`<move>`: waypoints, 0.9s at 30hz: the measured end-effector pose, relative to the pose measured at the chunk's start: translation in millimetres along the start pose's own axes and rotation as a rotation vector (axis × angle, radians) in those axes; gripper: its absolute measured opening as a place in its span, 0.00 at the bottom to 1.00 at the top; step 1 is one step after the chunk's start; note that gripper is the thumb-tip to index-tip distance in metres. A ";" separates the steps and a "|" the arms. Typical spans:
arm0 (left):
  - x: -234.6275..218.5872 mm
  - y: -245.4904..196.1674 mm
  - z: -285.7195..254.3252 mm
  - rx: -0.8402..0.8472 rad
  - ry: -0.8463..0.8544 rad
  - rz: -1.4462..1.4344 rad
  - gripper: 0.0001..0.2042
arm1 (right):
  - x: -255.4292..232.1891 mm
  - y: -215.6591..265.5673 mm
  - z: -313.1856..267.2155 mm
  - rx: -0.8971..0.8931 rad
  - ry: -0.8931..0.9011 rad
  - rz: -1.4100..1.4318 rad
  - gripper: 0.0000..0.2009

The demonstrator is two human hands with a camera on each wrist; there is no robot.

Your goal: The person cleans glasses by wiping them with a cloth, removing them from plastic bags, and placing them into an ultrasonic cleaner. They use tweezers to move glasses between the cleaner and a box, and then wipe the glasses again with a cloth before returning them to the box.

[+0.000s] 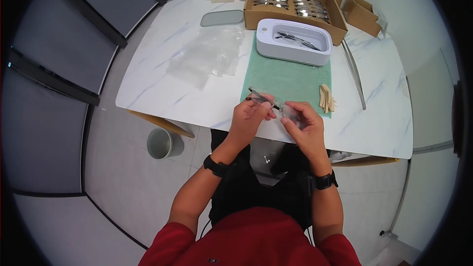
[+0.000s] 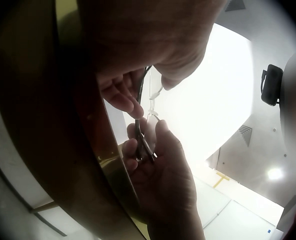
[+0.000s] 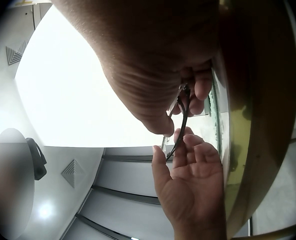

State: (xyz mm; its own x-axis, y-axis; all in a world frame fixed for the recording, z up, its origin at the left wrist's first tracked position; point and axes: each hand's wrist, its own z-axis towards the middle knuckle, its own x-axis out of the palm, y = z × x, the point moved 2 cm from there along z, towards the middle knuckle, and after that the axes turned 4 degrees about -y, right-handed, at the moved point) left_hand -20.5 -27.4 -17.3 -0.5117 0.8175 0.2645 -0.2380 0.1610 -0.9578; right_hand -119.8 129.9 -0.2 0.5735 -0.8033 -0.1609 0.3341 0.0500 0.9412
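Observation:
Both hands hold a pair of eyeglasses (image 1: 277, 106) with clear lenses and dark temples, above the front edge of the table. My left hand (image 1: 250, 119) pinches one side of them, thumb on top. On the other side, my right hand (image 1: 309, 129) grips a lens between thumb and fingers. From the left wrist, a dark temple (image 2: 140, 127) runs between the two hands; the right wrist view shows the curved temple (image 3: 184, 117) too. Fingers hide parts of the frame and lenses.
Beyond the hands, a white ultrasonic cleaner (image 1: 294, 58) with glasses in its basin stands on a green towel (image 1: 276, 79). Behind it, a cardboard box (image 1: 295, 21) holds several glasses. Beige finger cots (image 1: 326, 99), long metal tweezers (image 1: 354, 71), plastic bags (image 1: 197, 59) and a bin (image 1: 162, 144) surround it.

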 end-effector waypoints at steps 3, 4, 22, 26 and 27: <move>-0.9 2.3 0.5 -0.001 -0.005 -0.020 0.11 | 1.3 3.1 1.2 -0.041 -0.020 0.012 0.19; -1.4 2.8 0.4 -0.001 -0.002 -0.021 0.11 | 0.9 4.2 1.5 -0.054 -0.017 0.011 0.19; -1.5 2.5 2.2 0.037 0.021 0.014 0.15 | -3.8 8.6 -1.4 -0.045 0.000 -0.016 0.17; -0.6 2.9 2.7 0.054 0.011 -0.001 0.15 | -4.9 5.7 -2.1 -0.036 0.005 -0.035 0.17; 0.8 3.0 3.8 0.045 0.028 -0.002 0.15 | -5.9 2.8 -0.8 -0.065 -0.022 -0.023 0.17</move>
State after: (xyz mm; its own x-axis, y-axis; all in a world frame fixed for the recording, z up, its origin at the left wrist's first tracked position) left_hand -24.8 -28.5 -19.5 -0.4878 0.8324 0.2630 -0.2764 0.1384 -0.9510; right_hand -121.7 135.2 3.1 0.5483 -0.8177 -0.1752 0.3953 0.0688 0.9160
